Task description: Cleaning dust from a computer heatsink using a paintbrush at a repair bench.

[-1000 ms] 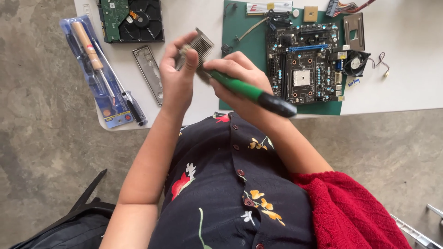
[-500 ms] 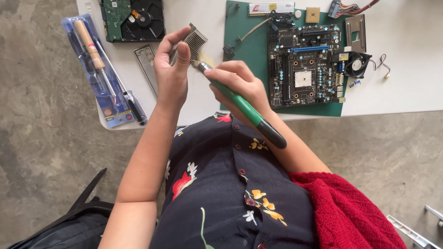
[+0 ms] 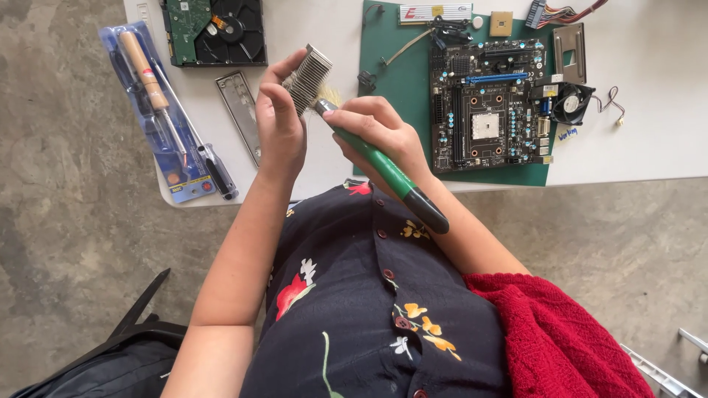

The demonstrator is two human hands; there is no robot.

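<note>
Holding a finned metal heatsink (image 3: 307, 77) upper centre above the bench (image 3: 332, 158), my left hand (image 3: 280, 125) clamps its edges; right hand (image 3: 380, 133) grips a green brush (image 3: 383, 168). It looks light, stiff, with thin bendable fins.

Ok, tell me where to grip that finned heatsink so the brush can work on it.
Grip the heatsink by its two flat ends, coming from the left as the left hand does. This likely leaves the fin rows facing the brush in the right hand.
</note>
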